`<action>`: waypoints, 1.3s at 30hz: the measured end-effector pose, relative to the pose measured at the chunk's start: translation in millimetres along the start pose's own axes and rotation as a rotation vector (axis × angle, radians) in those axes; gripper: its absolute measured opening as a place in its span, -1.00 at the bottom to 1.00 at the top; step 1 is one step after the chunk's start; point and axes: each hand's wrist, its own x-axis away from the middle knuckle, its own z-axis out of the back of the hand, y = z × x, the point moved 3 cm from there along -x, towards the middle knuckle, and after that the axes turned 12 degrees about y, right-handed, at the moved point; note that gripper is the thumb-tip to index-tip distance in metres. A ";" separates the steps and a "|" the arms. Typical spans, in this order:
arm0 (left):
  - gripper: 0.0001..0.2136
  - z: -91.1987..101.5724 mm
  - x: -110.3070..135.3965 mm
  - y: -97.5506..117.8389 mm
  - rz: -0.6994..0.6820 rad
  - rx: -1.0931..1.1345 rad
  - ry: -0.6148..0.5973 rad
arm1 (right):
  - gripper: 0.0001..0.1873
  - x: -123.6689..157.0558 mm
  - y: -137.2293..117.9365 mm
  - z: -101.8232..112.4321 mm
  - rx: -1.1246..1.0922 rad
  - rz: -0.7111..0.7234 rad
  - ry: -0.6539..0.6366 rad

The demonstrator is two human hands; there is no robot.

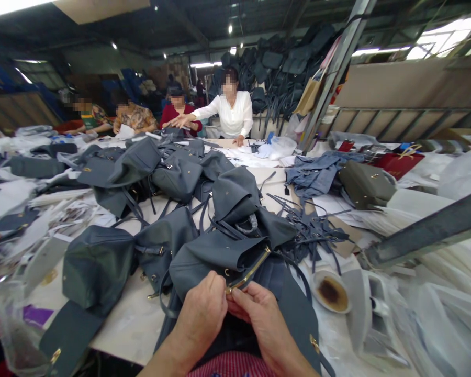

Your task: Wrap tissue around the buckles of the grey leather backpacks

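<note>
A dark blue-grey leather backpack [208, 256] lies in front of me with its flap [294, 309] spread toward me. A gold-toothed zipper [254, 269] runs diagonally across its opening. At the zipper's near end, my left hand [204, 306] is closed, its fingers pinching the bag's edge. My right hand [261, 311] is closed beside it, thumb and fingers pinching the zipper end next to the gold slider. Both hands nearly touch, and their fingertips partly hide what they grip. A gold clasp [314, 343] shows on the flap's right side.
More dark bags [98, 267] are heaped to the left and ahead. Thin straps [314, 230] lie in a pile at right, near a stained bowl [332, 291]. A metal post [427, 230] juts in from the right. Co-workers, one in a white blouse [235, 115], are across the table.
</note>
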 end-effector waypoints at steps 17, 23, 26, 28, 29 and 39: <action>-0.93 23.7 0.4 8.9 0.240 0.444 0.013 | -0.67 -3.6 2.0 9.5 0.059 0.060 0.042; -0.76 8.5 0.9 7.9 0.129 0.408 0.065 | -0.65 -2.6 6.9 11.4 0.027 0.033 0.033; -0.73 6.8 3.0 12.7 0.019 0.239 0.106 | -0.62 -3.1 8.9 9.9 -0.010 0.021 0.031; -0.75 3.2 4.0 17.3 -0.022 0.091 0.119 | -0.60 -3.7 9.9 8.0 -0.050 0.011 0.032; -0.76 0.5 4.1 18.8 -0.027 0.024 0.117 | -0.59 -3.9 10.4 7.3 -0.065 0.005 0.035; -0.77 1.6 -3.7 -22.1 0.325 0.126 0.014 | -0.61 -5.0 11.4 16.0 0.040 0.012 0.128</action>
